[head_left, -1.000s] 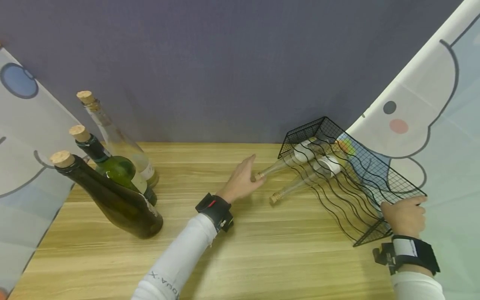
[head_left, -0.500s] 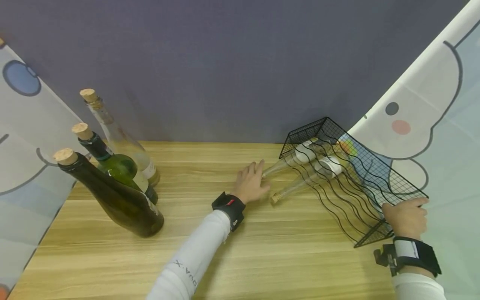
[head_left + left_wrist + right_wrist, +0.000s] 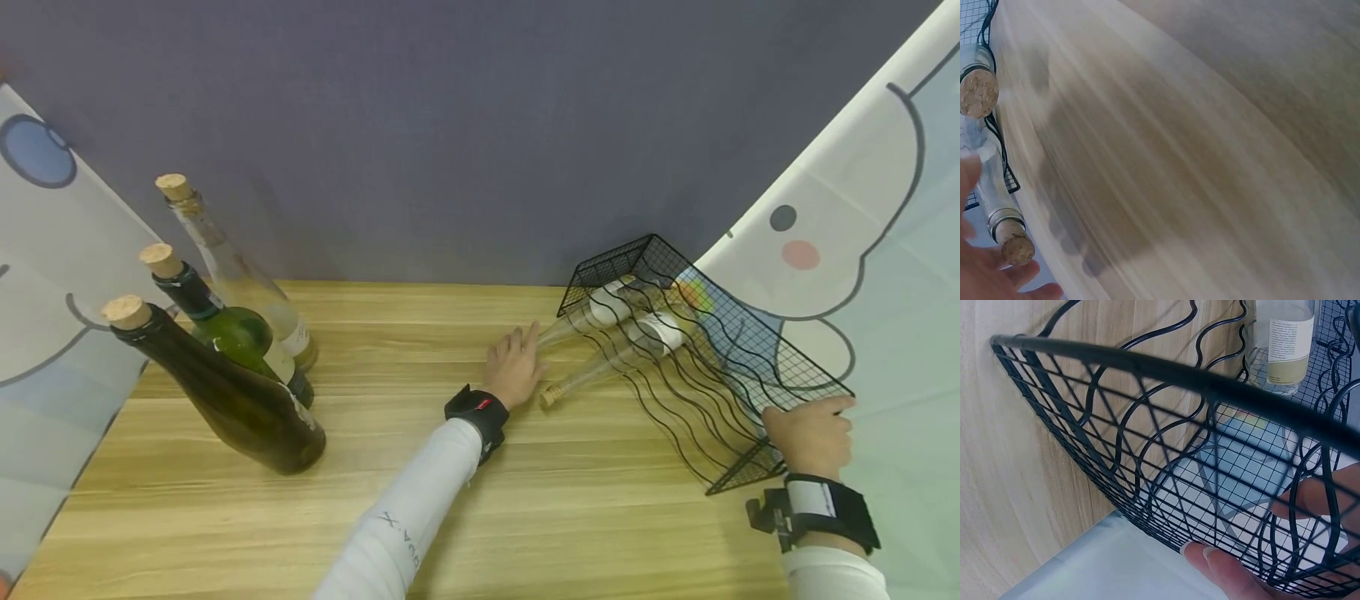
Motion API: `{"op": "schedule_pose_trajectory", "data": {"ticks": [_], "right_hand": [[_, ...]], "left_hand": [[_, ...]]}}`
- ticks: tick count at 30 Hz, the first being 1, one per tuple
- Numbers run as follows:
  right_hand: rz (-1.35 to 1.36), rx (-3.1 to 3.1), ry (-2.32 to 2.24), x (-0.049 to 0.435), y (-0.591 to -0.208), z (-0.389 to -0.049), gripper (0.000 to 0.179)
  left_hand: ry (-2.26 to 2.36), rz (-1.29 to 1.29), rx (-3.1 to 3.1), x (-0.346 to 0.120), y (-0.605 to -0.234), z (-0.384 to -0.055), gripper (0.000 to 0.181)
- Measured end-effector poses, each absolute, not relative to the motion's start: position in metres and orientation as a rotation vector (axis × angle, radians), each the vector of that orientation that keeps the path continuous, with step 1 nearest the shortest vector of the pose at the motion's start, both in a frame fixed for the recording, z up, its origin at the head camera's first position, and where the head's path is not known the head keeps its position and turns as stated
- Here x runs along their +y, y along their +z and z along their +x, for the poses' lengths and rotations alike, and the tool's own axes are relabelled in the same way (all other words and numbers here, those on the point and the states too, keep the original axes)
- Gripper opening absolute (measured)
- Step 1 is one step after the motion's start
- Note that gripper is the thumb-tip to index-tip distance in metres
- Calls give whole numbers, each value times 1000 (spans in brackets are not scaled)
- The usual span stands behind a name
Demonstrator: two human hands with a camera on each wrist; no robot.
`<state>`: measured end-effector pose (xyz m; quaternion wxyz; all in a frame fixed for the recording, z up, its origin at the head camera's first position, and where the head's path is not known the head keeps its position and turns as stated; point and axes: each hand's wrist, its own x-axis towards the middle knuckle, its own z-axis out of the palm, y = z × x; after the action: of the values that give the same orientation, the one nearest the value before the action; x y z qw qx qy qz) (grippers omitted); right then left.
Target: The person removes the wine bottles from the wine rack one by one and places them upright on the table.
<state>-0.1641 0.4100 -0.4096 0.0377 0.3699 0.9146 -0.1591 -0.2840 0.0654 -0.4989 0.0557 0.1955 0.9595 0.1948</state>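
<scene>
A black wire wine rack with wavy bars stands at the right. Two clear corked bottles lie in it, necks pointing left: the far bottle and the near bottle. My left hand is at the neck end of the far one, hiding its cork in the head view. In the left wrist view, spread fingers lie right beside that cork, thumb on the other side. My right hand grips the rack's near end, its fingertips on the wire mesh in the right wrist view.
Three corked bottles stand at the left of the wooden table: a dark bottle, a green bottle and a clear bottle. A grey panel rises behind the table. Printed cloth borders the right side.
My left hand has moved right, reaching the far bottle's neck and covering its cork from the head view. My right hand stays on the rack, and the rack and standing bottles have not moved.
</scene>
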Motion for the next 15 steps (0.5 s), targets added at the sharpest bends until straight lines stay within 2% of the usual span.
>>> {"op": "schedule_pose_trajectory", "data": {"ticks": [5,10,15], "right_hand": [[1122,2805,-494,407,-409,-162,92],[1126,2806,-501,407,-408,-162,92],[1130,2806,-496,407,-408,-162,92]], "left_hand": [[534,655,2908,66,-501,-282,66],[503,725,2961,63,-506,-283,73],[530,720,2936,63,-505,-284,71]]}}
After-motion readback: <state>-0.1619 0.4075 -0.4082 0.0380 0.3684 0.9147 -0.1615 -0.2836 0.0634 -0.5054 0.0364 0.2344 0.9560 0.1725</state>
